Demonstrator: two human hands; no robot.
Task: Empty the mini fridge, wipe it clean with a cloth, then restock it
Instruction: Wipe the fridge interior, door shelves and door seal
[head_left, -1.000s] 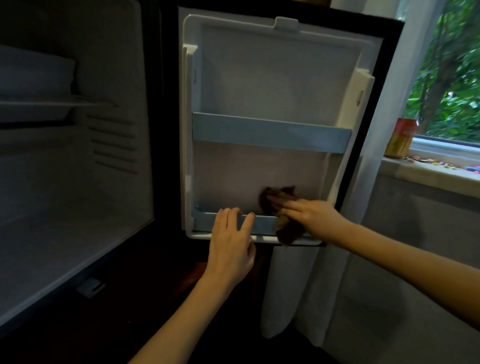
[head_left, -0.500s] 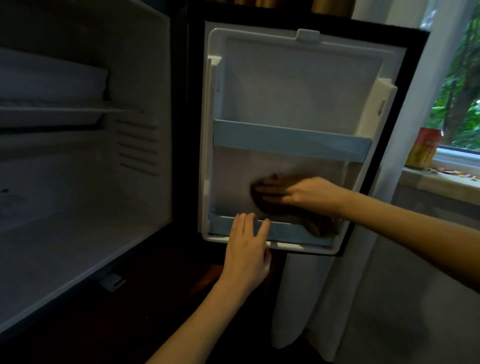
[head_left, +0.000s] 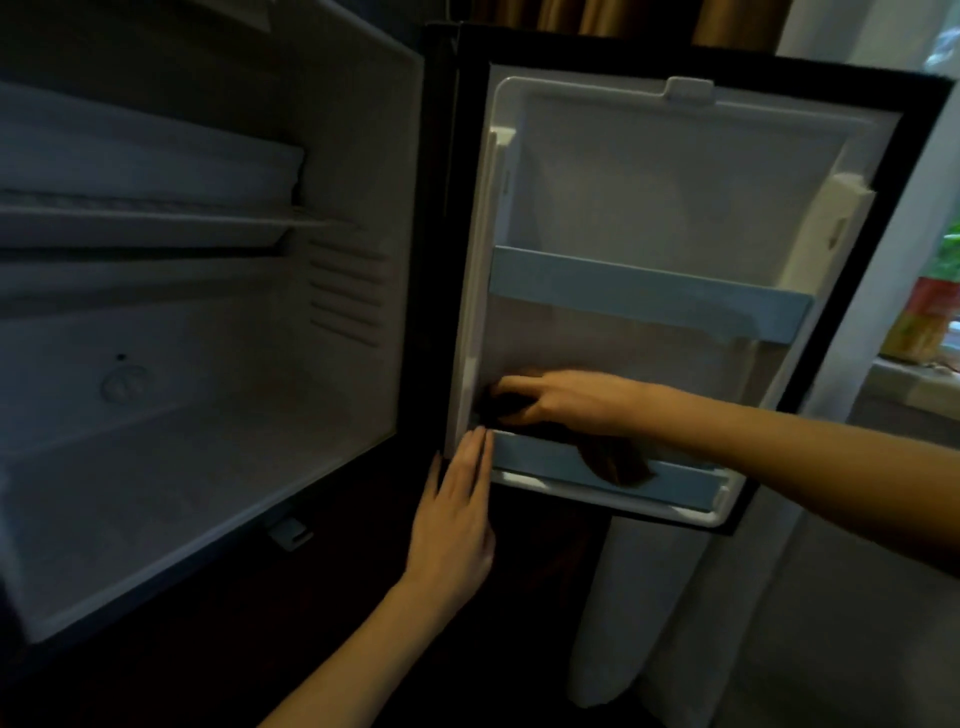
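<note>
1. Head view, dim light. Mini fridge (head_left: 208, 415) stands open; its white cavity fills the left of frame, with nothing visible on its floor.
2. Shelf (head_left: 156, 223) sits high in the cavity, running in from the left edge. Nothing can be made out on it.
3. Door (head_left: 675, 182) is swung open to the right, inner liner facing the camera. Upper rail (head_left: 649, 291), pale blue, crosses the liner at mid-height; lower rail (head_left: 685, 480), same colour, crosses near the bottom. No items are seen behind either rail.
4. Cloth (head_left: 615, 460), dark brown, is at the bottom of the door. One bunched part lies against the liner near its lower-left corner; the other end hangs over the front of the lower rail.
5. Right hand (head_left: 566, 402) reaches in from the right, just above the lower rail. Fingers are curled round the bunched part of the cloth and hold it against the liner; the index finger lies straighter along the top.
6. Left hand (head_left: 457, 514) comes up from below, fingers straight and close together, holding nothing. Fingertips touch the lower-left edge of the door, just beside the cloth.
7. White curtain (head_left: 649, 597) hangs behind and below the door.
8. Can (head_left: 927, 322), red and yellow, stands on the windowsill (head_left: 909, 374) at the right edge, well apart from the door. Label is too blurred to read.
</note>
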